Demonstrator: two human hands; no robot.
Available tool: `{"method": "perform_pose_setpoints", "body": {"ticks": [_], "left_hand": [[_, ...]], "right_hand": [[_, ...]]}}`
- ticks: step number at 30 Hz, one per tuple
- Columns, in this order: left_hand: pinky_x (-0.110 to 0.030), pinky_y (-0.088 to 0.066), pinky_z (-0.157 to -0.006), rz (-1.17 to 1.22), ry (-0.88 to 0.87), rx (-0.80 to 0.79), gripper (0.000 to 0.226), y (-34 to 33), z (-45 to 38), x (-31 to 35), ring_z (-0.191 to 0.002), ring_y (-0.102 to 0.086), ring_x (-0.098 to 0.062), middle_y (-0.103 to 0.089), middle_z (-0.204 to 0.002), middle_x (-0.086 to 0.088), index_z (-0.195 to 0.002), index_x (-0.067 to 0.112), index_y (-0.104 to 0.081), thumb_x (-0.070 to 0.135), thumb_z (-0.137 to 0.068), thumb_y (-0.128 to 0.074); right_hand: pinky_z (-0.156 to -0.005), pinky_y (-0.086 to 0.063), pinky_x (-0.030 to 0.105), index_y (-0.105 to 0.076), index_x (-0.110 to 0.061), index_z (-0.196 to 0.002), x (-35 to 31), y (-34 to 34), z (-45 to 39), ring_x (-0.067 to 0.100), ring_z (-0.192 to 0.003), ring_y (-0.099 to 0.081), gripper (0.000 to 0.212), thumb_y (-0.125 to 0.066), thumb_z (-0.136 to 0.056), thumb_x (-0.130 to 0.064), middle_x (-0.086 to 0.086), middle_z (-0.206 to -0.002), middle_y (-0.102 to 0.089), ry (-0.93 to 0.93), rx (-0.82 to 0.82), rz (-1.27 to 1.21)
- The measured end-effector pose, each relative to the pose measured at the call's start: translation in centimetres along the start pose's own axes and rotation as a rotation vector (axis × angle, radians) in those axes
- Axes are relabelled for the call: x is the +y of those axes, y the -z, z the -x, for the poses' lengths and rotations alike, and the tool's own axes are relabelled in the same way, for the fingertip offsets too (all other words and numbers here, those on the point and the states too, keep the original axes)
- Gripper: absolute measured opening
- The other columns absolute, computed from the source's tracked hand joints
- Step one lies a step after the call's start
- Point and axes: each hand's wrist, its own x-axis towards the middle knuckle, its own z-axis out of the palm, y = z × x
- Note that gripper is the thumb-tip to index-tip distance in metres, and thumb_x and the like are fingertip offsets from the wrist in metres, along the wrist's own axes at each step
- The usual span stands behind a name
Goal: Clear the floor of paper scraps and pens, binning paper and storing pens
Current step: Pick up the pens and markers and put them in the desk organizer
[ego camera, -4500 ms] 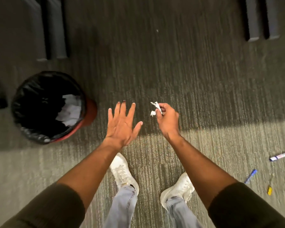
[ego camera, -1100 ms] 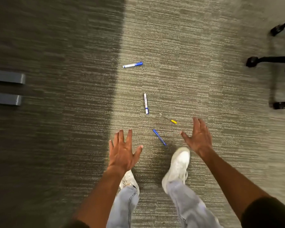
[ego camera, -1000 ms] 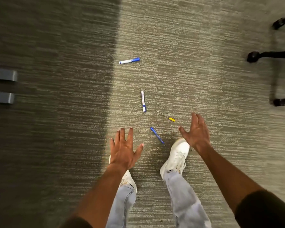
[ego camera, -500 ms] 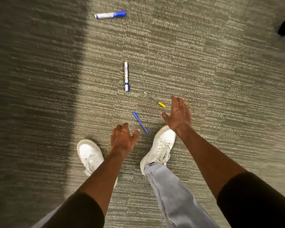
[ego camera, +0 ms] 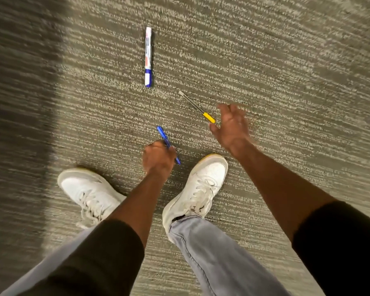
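At the centre of the frame the left hand [ego camera: 158, 158] has its grip curled round the blue pen [ego camera: 168, 144], fingers folded over the middle of the barrel so that one end pokes out toward the upper left and the other toward the lower right; whether the pen has left the carpet [ego camera: 286, 71] or is only pinned against it cannot be told. To the right, the right hand [ego camera: 231, 127] holds nothing, its grip loose with the fingers spread and half bent, thumb just beside the yellow end of the yellow-tipped pen [ego camera: 198, 107], which lies on a slant from upper left to lower right. Higher up, near the top centre, the white and blue marker [ego camera: 148, 56] lies almost upright in the frame, well apart from both hands. To do this step well, the left hand should probably close firmly before lifting so the thin barrel does not roll out, while the right comes down across the slim pen's middle, not its tip, pinching from both sides against the carpet pile. Two white shoes [ego camera: 201, 184] stand just below the hands. The fingertips of both hands are blurred by motion, the left edge of the frame is dark and smeared, and no bin or pen holder is in view.
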Motion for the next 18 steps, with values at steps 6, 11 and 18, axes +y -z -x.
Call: {"method": "perform_pose_setpoints", "body": {"ticks": [6, 11, 18], "left_hand": [[-0.033, -0.057, -0.055, 0.196, -0.021, 0.018, 0.023, -1.6, -1.7, -0.7, -0.065, -0.062, -0.018, -0.063, -0.079, -0.006, -0.085, 0.006, -0.064, 0.028, -0.085, -0.072], [-0.039, -0.06, -0.059, 0.25, -0.053, -0.034, 0.016, -0.4, -1.4, -0.7, -0.068, -0.065, -0.022, -0.064, -0.08, -0.006, -0.088, 0.003, -0.066, 0.018, -0.085, -0.072], [-0.025, -0.047, -0.061, 0.059, -0.238, -0.015, 0.014, 5.5, 1.3, 0.8, -0.066, -0.052, -0.019, -0.058, -0.079, -0.008, -0.086, 0.006, -0.058, 0.017, -0.093, -0.056]], "right_hand": [[-0.091, -0.052, 0.038, -0.053, -0.02, -0.123, -1.3, -2.2, -2.3, 0.023, -0.107, -0.057, 0.038, -0.068, -0.088, -0.025, 0.007, -0.123, -0.057, 0.041, 0.017, -0.007], [-0.071, -0.054, 0.028, -0.059, -0.013, -0.113, -2.1, -2.1, -2.7, 0.019, -0.086, -0.062, 0.024, -0.066, -0.09, -0.012, 0.008, -0.106, -0.063, -0.028, 0.042, -0.019], [-0.062, -0.053, 0.027, -0.06, -0.011, -0.11, -3.3, 2.0, 0.8, 0.017, -0.077, -0.061, 0.021, -0.064, -0.091, -0.019, 0.007, -0.099, -0.06, -0.052, 0.003, -0.102]]}}
